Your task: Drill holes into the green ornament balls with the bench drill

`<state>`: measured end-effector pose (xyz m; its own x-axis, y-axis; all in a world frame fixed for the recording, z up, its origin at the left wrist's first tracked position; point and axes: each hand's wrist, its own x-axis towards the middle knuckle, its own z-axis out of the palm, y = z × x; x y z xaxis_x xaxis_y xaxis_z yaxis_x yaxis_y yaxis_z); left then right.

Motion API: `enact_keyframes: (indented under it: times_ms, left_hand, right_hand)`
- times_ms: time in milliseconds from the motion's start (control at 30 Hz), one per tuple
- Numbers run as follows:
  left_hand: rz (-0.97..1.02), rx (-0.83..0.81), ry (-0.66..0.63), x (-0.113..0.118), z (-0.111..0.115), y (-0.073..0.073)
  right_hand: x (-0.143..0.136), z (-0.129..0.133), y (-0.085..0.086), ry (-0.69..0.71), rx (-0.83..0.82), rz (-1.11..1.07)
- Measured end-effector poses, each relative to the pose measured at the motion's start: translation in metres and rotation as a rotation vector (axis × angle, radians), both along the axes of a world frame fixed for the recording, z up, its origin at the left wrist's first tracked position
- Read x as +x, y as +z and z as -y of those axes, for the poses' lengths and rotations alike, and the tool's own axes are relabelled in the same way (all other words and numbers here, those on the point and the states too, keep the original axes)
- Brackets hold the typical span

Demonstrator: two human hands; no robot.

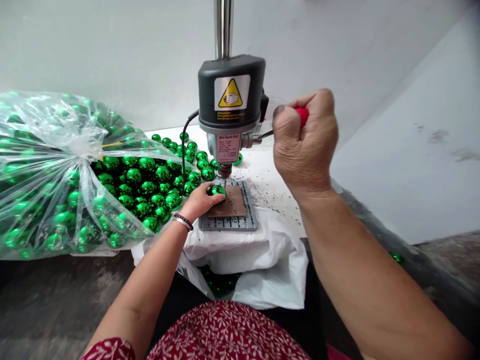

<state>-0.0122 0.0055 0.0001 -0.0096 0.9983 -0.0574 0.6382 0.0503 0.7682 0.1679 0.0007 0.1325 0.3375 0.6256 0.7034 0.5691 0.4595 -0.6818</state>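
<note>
My left hand (202,200) grips a shiny green ball (216,190) at the left side of a brown board (236,202). That board lies on the slotted grey base (250,210) of a small bench drill (231,95). The thin drill bit (225,183) points down beside the ball; I cannot tell whether it touches it. Up on the right, my right hand (307,140) is wrapped round the red knob (302,116) of the drill's lever (265,134).
A clear plastic bag (75,145) full of green balls fills the left. Loose green balls (202,164) lie behind the base, and dark shavings litter the white table (277,185). Below the base, a white sack (270,250) gapes over more green balls (219,285).
</note>
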Motion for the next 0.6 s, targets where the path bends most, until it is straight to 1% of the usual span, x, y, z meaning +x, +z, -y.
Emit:
enact_keyframes:
  times_ms: [133, 267, 333, 467, 600]
  left_hand:
    - [-0.045, 0.010, -0.026, 0.004, 0.000, 0.001]
    - [-0.087, 0.050, -0.064, 0.009, 0.000, -0.004]
    - [-0.073, 0.054, -0.066, 0.012, -0.001, -0.007]
    - [0.012, 0.008, -0.067, 0.014, -0.002, -0.011]
    - [0.033, -0.010, -0.050, 0.012, -0.001, -0.012]
  right_hand:
    - [0.001, 0.000, -0.002, 0.010, 0.023, 0.003]
    - [0.002, -0.002, -0.004, 0.019, 0.047, 0.031]
    - [0.002, -0.002, -0.004, 0.016, 0.035, 0.049]
    - [0.003, -0.001, -0.005, 0.007, 0.011, 0.073]
    - [0.004, 0.003, -0.014, 0.008, 0.115, 0.069]
